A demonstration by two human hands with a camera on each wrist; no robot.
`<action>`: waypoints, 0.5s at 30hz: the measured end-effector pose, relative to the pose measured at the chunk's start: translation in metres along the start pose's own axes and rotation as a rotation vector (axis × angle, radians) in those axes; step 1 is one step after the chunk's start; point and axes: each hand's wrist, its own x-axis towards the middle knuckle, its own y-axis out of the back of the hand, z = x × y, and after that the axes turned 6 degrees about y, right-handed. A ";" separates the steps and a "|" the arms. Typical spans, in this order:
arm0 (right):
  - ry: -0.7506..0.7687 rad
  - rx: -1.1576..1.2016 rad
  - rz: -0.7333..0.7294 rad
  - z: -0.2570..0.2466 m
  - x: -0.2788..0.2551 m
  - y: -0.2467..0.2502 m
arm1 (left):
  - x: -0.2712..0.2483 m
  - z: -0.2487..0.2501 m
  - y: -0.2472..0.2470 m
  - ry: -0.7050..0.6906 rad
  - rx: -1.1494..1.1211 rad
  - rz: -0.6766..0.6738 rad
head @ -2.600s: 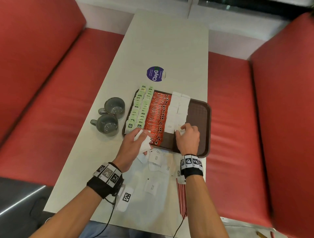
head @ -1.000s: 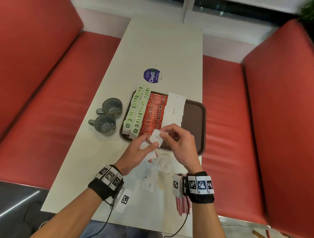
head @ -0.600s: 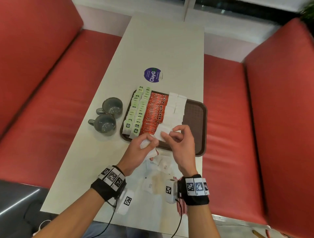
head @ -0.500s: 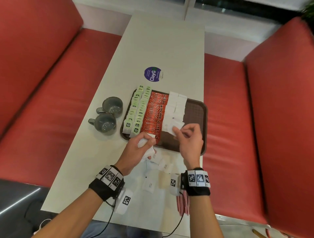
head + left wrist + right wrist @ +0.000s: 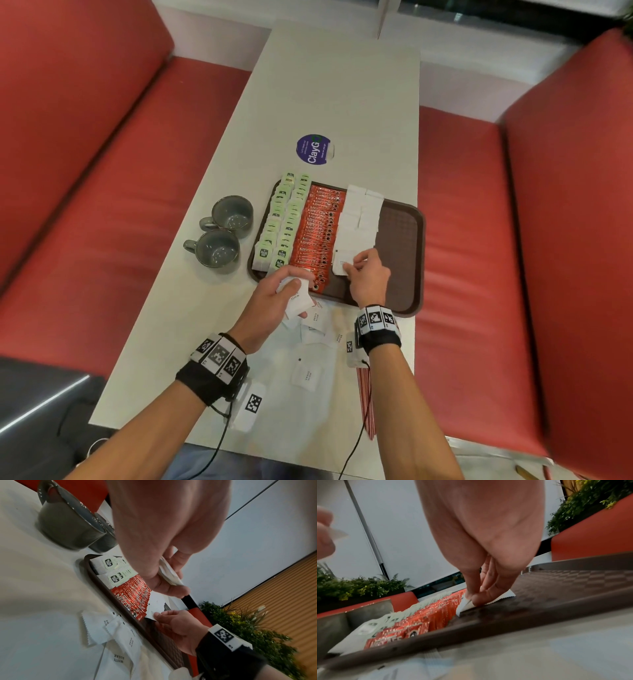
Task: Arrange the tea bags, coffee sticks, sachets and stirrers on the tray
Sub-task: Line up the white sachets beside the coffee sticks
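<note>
A brown tray [image 5: 402, 240] holds rows of green tea bags [image 5: 281, 222], red coffee sticks [image 5: 317, 229] and white sugar sachets [image 5: 359, 216]. My right hand [image 5: 364, 270] pinches a white sachet [image 5: 342, 262] and holds it down on the tray at the near end of the white row; the pinch shows in the right wrist view [image 5: 471, 599]. My left hand [image 5: 284, 294] grips a small stack of white sachets [image 5: 298, 298] just off the tray's near edge. More loose sachets [image 5: 306, 375] lie on the table. Red stirrers [image 5: 364, 394] lie under my right forearm.
Two grey mugs [image 5: 219, 248] stand left of the tray. A round purple sticker [image 5: 313, 149] is on the white table [image 5: 325, 85] beyond the tray. Red benches flank the table on both sides. The tray's right part [image 5: 397, 274] is bare.
My right hand took a sachet from the stack in my left hand, carried it right and forward, and lowered it onto the tray. My left hand stayed by the tray's near edge.
</note>
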 end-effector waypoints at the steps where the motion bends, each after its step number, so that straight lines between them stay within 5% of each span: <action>1: 0.006 -0.025 0.013 -0.001 0.001 -0.002 | 0.000 0.001 0.001 0.004 0.000 0.000; 15: 0.082 -0.279 0.042 -0.006 -0.003 -0.014 | -0.005 0.014 -0.002 -0.046 -0.065 0.028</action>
